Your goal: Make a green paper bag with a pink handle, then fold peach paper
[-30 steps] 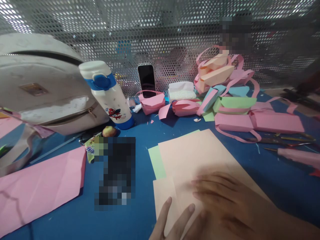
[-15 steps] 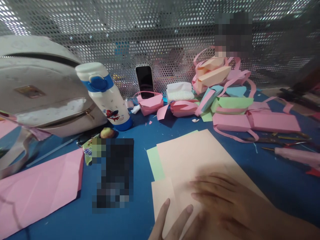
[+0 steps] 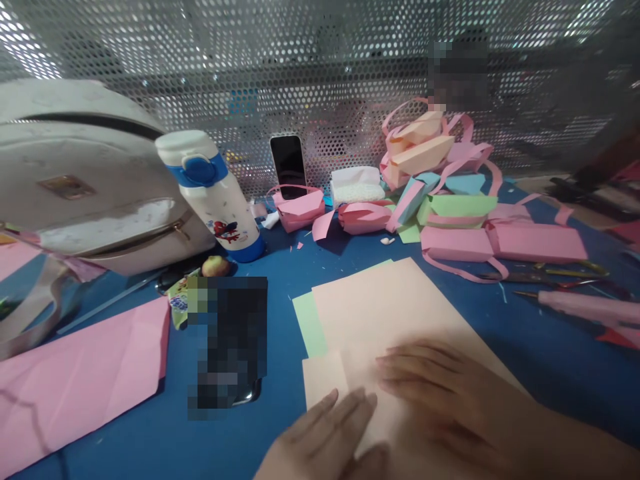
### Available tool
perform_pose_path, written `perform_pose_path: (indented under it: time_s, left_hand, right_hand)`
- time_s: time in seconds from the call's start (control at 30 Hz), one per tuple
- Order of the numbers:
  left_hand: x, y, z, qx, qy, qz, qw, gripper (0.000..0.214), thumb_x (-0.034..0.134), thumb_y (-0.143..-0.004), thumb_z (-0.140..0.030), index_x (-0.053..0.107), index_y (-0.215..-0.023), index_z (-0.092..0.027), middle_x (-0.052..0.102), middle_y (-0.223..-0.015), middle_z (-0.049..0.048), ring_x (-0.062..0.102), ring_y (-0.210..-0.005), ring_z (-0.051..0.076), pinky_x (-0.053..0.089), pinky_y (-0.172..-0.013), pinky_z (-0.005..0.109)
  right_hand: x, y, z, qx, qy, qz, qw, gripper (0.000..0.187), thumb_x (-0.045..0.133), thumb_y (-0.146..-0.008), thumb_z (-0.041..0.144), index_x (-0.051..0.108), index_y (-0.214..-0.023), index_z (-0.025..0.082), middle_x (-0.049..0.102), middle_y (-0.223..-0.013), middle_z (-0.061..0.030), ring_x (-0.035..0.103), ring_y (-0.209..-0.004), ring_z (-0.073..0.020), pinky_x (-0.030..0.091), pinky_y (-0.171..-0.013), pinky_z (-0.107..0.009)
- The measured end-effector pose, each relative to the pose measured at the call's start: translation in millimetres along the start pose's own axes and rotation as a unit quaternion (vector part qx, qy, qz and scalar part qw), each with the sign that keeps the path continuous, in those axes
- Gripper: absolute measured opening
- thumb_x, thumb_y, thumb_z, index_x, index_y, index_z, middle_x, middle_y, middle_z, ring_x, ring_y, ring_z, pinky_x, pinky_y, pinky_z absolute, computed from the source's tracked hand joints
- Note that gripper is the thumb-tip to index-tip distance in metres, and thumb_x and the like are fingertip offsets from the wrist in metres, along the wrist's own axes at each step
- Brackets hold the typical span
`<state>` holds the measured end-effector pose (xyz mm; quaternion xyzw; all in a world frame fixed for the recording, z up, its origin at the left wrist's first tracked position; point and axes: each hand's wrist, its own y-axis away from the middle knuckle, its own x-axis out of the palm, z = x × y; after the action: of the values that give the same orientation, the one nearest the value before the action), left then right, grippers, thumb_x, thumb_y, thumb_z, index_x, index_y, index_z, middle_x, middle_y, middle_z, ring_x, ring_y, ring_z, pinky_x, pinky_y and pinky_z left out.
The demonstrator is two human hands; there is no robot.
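Peach paper (image 3: 395, 300) lies on the blue tabletop in front of me, with green paper (image 3: 307, 323) showing from under its left side. A peach strip or flap (image 3: 323, 380) sits over its lower left part. My left hand (image 3: 325, 433) lies on this flap, fingers stretched out and close together, thumb tucked low. My right hand (image 3: 440, 393) rests on the peach paper just to the right, fingers extended and slightly blurred. Neither hand grips anything that I can see. The paper's near edge is hidden under the hands.
Left of the paper are a pink sheet (image 3: 95, 380), a dark blurred-out object (image 3: 235, 333), a bottle (image 3: 220, 207) and a white backpack (image 3: 100, 173). Behind are a phone (image 3: 289, 163) and folded paper pieces (image 3: 455, 213). A pink-handled tool (image 3: 585, 307) lies right.
My left hand has moved up and further onto the peach flap, its fingers now closer together. My right hand has shifted slightly left. The view has turned a little.
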<state>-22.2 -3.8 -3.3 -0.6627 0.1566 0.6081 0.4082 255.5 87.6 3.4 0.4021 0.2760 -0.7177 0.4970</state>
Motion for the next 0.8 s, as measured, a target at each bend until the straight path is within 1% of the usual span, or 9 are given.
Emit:
perform_pose_path:
  time_s: [0.07,0.13,0.2,0.33,0.47,0.57,0.67,0.73,0.8]
  left_hand:
    - [-6.8,-4,7,0.015,-0.001,-0.010,1.000,0.034,0.040,-0.107,-0.022,0.069,-0.121,-0.014,0.069,-0.129,0.0080,0.065,-0.121,0.019,0.060,-0.090,0.025]
    - [-9.6,-7,7,0.028,-0.036,-0.022,0.999,0.035,0.039,-0.103,-0.012,0.070,-0.118,-0.012,0.070,-0.124,0.0138,0.067,-0.116,0.026,0.063,-0.081,0.028]
    - [-9.5,-7,2,0.034,-0.075,-0.022,0.996,0.038,0.036,-0.100,-0.006,0.068,-0.121,-0.008,0.070,-0.123,0.0178,0.067,-0.116,0.029,0.063,-0.083,0.032]
    - [-7.6,-4,-8,0.045,-0.109,-0.001,0.993,0.040,0.037,-0.096,-0.005,0.061,-0.128,-0.003,0.068,-0.124,0.0233,0.065,-0.118,0.034,0.061,-0.089,0.039]
    - [-7.1,-1,-10,0.057,-0.114,0.001,0.992,0.048,0.044,-0.093,-0.005,0.052,-0.140,-0.007,0.067,-0.124,0.0252,0.063,-0.121,0.036,0.060,-0.089,0.043]
    - [-7.1,-1,-12,0.043,-0.101,0.003,0.994,0.053,0.050,-0.096,-0.012,0.043,-0.149,-0.014,0.065,-0.127,0.0269,0.061,-0.123,0.038,0.060,-0.090,0.044]
    - [-7.5,-2,-14,0.041,-0.094,0.010,0.995,0.059,0.057,-0.097,-0.021,0.037,-0.153,-0.017,0.063,-0.129,0.0274,0.059,-0.125,0.039,0.059,-0.091,0.046]
    - [-7.8,-2,-15,0.042,-0.100,0.018,0.994,0.064,0.059,-0.097,-0.024,0.032,-0.155,-0.019,0.064,-0.128,0.0268,0.060,-0.124,0.038,0.059,-0.091,0.046]
    - [-8.1,-2,-17,0.046,-0.111,0.025,0.992,0.068,0.060,-0.096,-0.023,0.029,-0.156,-0.018,0.065,-0.126,0.0272,0.061,-0.122,0.039,0.059,-0.089,0.047]
  right_hand:
    - [1,0,0,0.003,0.003,-0.004,1.000,0.059,0.051,-0.099,0.033,0.033,-0.155,0.028,0.042,-0.157,-0.0067,0.039,-0.144,-0.0242,0.030,-0.120,-0.045]
    - [1,0,1,0.001,-0.002,-0.018,1.000,0.057,0.052,-0.099,0.034,0.037,-0.154,0.028,0.044,-0.156,-0.0069,0.039,-0.143,-0.0247,0.031,-0.119,-0.045]
    - [0,1,2,-0.001,-0.010,-0.028,1.000,0.055,0.053,-0.099,0.036,0.041,-0.152,0.028,0.045,-0.155,-0.0075,0.041,-0.142,-0.0250,0.031,-0.119,-0.044]
    - [0,1,2,0.002,-0.019,-0.038,0.999,0.052,0.052,-0.099,0.039,0.043,-0.150,0.029,0.045,-0.154,-0.0085,0.040,-0.142,-0.0254,0.030,-0.118,-0.047]
    - [-2,-2,6,-0.012,0.009,-0.050,0.999,0.046,0.050,-0.100,0.036,0.047,-0.145,0.025,0.049,-0.150,-0.0109,0.042,-0.138,-0.0262,0.036,-0.112,-0.049]
    - [-4,-11,18,-0.022,0.105,-0.049,0.993,0.037,0.049,-0.098,0.023,0.054,-0.135,0.017,0.058,-0.137,-0.0142,0.052,-0.124,-0.0276,0.044,-0.102,-0.048]
    - [-5,-24,32,-0.045,0.216,-0.034,0.975,0.038,0.042,-0.096,0.010,0.055,-0.131,0.013,0.064,-0.116,-0.0151,0.060,-0.099,-0.0272,0.050,-0.085,-0.045]
    - [-7,-31,39,-0.060,0.246,-0.011,0.967,0.040,0.040,-0.095,0.006,0.053,-0.133,0.010,0.064,-0.106,-0.0139,0.060,-0.087,-0.0256,0.050,-0.073,-0.040]
    - [-9,-36,43,-0.059,0.247,0.012,0.967,0.042,0.043,-0.093,0.006,0.051,-0.134,0.010,0.063,-0.100,-0.0122,0.059,-0.081,-0.0246,0.048,-0.066,-0.037]
